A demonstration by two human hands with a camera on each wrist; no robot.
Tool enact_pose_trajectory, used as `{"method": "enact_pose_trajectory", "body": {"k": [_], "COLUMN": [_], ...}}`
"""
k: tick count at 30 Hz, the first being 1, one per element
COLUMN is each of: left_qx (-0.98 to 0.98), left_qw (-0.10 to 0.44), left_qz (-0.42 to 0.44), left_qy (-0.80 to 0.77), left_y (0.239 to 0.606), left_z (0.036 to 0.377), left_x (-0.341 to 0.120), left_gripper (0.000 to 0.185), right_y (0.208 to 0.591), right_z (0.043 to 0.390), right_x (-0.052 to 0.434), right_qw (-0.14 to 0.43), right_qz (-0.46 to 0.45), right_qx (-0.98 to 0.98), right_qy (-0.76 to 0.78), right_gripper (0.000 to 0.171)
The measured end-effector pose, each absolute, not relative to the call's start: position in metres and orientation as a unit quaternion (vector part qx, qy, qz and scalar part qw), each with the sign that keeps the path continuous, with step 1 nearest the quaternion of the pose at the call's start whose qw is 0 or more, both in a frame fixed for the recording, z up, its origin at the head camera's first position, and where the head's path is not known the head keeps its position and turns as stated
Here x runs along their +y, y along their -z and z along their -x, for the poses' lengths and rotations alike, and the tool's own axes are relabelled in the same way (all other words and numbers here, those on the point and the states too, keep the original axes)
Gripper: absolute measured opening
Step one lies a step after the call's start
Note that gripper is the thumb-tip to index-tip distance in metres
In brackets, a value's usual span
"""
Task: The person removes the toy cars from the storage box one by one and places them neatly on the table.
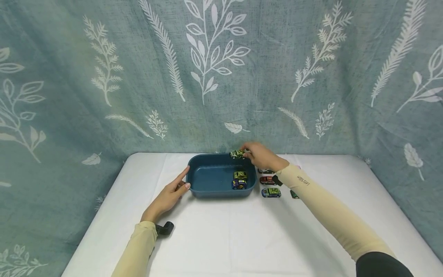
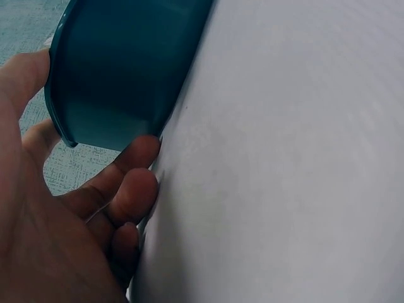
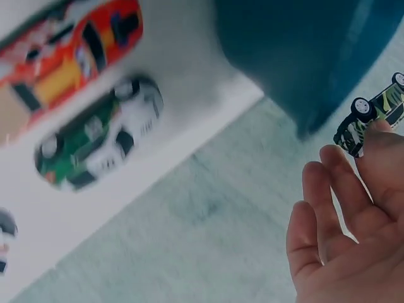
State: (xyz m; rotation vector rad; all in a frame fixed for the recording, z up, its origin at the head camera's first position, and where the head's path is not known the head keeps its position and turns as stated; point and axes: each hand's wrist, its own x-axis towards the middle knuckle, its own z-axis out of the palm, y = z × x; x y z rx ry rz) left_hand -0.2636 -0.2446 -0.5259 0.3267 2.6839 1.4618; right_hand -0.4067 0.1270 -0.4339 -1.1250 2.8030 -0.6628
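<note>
A green camouflage-patterned toy car (image 1: 237,154) is pinched between the thumb and fingertips of my right hand (image 1: 260,155), above the back right rim of a blue tub (image 1: 207,190). The same car (image 3: 372,113) shows its wheels in the right wrist view. My left hand (image 1: 169,197) rests at the tub's left end, index finger and thumb touching the rim, the other fingers bent beneath. Inside the tub, at its right end, lie a yellow-green toy car (image 1: 240,175) and a purple-blue toy car (image 1: 239,184).
Right of the tub stand a red toy car (image 1: 267,180), a blue-green toy car (image 1: 271,192) and a green-and-white toy car (image 3: 101,136). Another green car (image 1: 294,194) is partly hidden by the right sleeve. A leaf-patterned curtain (image 1: 214,115) hangs behind the white table (image 1: 207,238).
</note>
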Motion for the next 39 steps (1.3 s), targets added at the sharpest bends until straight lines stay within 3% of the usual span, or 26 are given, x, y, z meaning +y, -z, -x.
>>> {"method": "enact_pose_trajectory", "body": {"k": [14, 29, 39], "left_qx": [0.876, 0.88, 0.88], "left_qw": [0.038, 0.043, 0.035], "left_qz": [-0.108, -0.104, -0.11], "left_qy": [-0.469, -0.462, -0.46], "left_y": [0.526, 0.524, 0.523], "left_z": [0.266, 0.263, 0.262], "left_x": [-0.245, -0.243, -0.242], "left_gripper": [0.065, 0.066, 0.065], "right_y": [0.405, 0.392, 0.402], "right_z": [0.41, 0.404, 0.399], "right_x": [0.179, 0.276, 0.33], "right_qw": [-0.01, -0.019, 0.005], "right_qz": [0.361, 0.307, 0.268], "right_qx": [0.912, 0.942, 0.957], "right_qy": [0.195, 0.137, 0.107], "right_gripper": [0.027, 0.025, 0.022]}}
